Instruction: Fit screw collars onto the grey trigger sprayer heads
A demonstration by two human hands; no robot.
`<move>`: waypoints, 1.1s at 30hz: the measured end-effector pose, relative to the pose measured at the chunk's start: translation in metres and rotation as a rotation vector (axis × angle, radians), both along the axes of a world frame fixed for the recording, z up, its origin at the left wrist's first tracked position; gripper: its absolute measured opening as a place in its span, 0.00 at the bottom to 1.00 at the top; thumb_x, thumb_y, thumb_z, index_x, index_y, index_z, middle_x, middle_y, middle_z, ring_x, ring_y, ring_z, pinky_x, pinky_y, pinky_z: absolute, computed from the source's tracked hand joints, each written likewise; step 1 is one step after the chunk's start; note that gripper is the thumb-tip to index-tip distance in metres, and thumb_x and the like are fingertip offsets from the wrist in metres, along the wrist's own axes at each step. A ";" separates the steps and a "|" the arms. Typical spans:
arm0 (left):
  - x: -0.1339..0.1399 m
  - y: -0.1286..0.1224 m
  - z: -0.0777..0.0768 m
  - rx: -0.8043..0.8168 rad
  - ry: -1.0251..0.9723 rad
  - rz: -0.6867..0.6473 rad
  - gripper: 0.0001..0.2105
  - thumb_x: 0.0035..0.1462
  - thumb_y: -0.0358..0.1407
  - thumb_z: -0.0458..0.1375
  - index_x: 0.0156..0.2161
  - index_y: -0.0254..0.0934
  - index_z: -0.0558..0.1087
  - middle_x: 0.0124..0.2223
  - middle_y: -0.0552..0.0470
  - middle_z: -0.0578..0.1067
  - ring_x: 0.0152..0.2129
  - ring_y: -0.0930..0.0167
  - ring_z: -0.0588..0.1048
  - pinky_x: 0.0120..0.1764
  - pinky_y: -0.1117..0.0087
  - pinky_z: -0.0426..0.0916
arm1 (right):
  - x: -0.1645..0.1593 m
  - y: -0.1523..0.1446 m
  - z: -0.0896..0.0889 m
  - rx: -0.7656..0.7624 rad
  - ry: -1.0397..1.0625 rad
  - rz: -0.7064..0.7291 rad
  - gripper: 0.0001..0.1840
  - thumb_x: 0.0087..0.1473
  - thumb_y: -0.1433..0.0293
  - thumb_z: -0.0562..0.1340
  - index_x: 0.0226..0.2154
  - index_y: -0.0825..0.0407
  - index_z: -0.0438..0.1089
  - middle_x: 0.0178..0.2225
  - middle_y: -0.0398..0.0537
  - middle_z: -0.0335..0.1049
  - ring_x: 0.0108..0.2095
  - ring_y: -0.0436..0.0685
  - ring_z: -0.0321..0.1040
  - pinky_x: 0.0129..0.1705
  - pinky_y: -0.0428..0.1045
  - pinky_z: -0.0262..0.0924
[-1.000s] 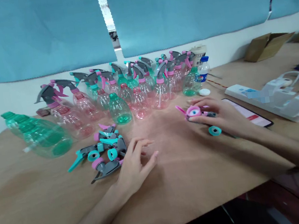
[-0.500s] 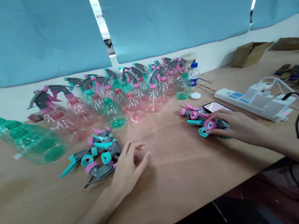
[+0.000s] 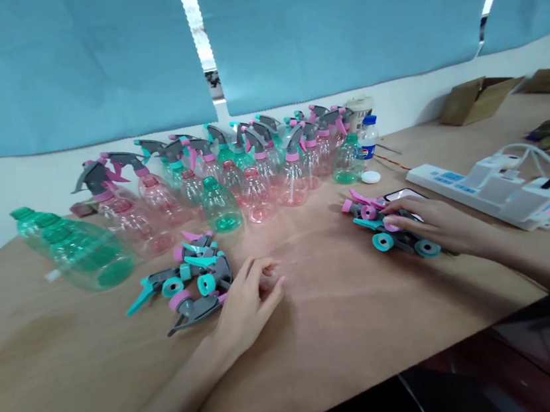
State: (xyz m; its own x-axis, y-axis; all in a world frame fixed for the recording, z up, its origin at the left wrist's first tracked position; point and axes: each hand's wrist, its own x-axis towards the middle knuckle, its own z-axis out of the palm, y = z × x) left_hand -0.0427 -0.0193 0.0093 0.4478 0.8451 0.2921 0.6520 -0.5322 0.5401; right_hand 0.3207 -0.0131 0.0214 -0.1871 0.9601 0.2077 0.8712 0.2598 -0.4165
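Observation:
My left hand (image 3: 251, 302) rests on the table with loosely bent fingers, its thumb apart and nothing in it. Beside it lies a loose pile of trigger spray heads (image 3: 207, 284), grey with pink or turquoise collars and triggers. On the right, my right hand (image 3: 421, 218) is over a second group of spray heads (image 3: 383, 241), its fingers closed around one with a pink collar (image 3: 391, 222). That head's body is mostly hidden by the hand. Clear pink bottles (image 3: 258, 198) and green bottles (image 3: 222, 206) without heads stand at the front of the bottle group.
Behind them stand several bottles with heads fitted (image 3: 294, 173). Capless green bottles (image 3: 90, 255) are at far left. A phone (image 3: 404, 195), white round lid (image 3: 370, 177), Pepsi bottle (image 3: 368, 138), power strip (image 3: 484, 193) with cables and cardboard box (image 3: 477, 101) are on the right.
The camera view has shifted, moving the scene slightly right. My right hand has lifted a little off its pile, exposing another turquoise-collared head beneath. My left hand stays beside its pile.

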 end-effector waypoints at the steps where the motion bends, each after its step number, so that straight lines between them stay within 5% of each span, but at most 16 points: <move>1: 0.000 0.000 0.000 0.001 0.001 -0.005 0.07 0.60 0.36 0.51 0.43 0.39 0.65 0.42 0.51 0.69 0.31 0.71 0.73 0.35 0.68 0.68 | -0.002 0.000 0.001 0.000 0.002 0.008 0.24 0.57 0.50 0.50 0.43 0.48 0.67 0.44 0.54 0.70 0.46 0.67 0.66 0.47 0.61 0.59; 6: 0.000 0.001 -0.002 0.013 0.009 -0.029 0.06 0.59 0.33 0.51 0.41 0.38 0.66 0.41 0.52 0.69 0.29 0.72 0.72 0.34 0.69 0.68 | -0.034 -0.003 0.009 0.082 0.061 0.066 0.21 0.58 0.52 0.51 0.43 0.48 0.68 0.47 0.53 0.68 0.49 0.66 0.65 0.50 0.61 0.60; 10: -0.001 0.002 -0.003 0.034 0.030 -0.052 0.05 0.58 0.30 0.51 0.38 0.38 0.67 0.40 0.51 0.69 0.30 0.71 0.72 0.34 0.69 0.68 | -0.085 0.000 0.019 0.114 0.085 0.263 0.17 0.57 0.55 0.55 0.43 0.47 0.68 0.50 0.50 0.67 0.54 0.63 0.62 0.54 0.60 0.57; 19: 0.000 -0.001 -0.010 0.088 0.106 -0.060 0.05 0.56 0.30 0.53 0.37 0.35 0.71 0.35 0.50 0.70 0.29 0.69 0.71 0.36 0.67 0.68 | -0.211 0.042 0.044 0.090 0.034 0.709 0.10 0.59 0.66 0.57 0.41 0.53 0.69 0.42 0.48 0.72 0.43 0.55 0.68 0.44 0.50 0.61; 26: 0.001 -0.005 -0.009 0.097 0.095 -0.147 0.05 0.57 0.29 0.53 0.36 0.35 0.71 0.36 0.51 0.71 0.30 0.71 0.71 0.37 0.70 0.68 | -0.293 0.078 0.043 0.155 -0.053 0.800 0.14 0.58 0.62 0.58 0.41 0.55 0.70 0.41 0.50 0.71 0.41 0.55 0.68 0.43 0.48 0.60; 30: 0.001 -0.007 -0.011 0.094 0.104 -0.132 0.05 0.57 0.31 0.53 0.35 0.35 0.71 0.35 0.51 0.70 0.29 0.71 0.71 0.37 0.70 0.69 | -0.328 0.086 0.044 0.058 -0.301 0.784 0.23 0.50 0.58 0.64 0.44 0.58 0.70 0.47 0.61 0.69 0.50 0.65 0.64 0.44 0.52 0.60; 33: 0.001 -0.007 -0.013 0.084 0.106 -0.142 0.05 0.57 0.32 0.53 0.36 0.35 0.71 0.36 0.51 0.70 0.28 0.72 0.72 0.36 0.70 0.69 | -0.343 0.089 0.044 0.015 -0.379 0.776 0.23 0.45 0.59 0.67 0.37 0.61 0.74 0.42 0.66 0.72 0.51 0.71 0.63 0.46 0.56 0.60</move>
State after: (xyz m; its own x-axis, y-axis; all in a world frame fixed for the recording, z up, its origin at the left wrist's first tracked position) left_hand -0.0421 -0.0265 -0.0033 0.5925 0.7462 0.3036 0.6181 -0.6628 0.4227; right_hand -0.0221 0.0754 0.0650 -0.8480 0.5298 0.0106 0.5245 0.8421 -0.1256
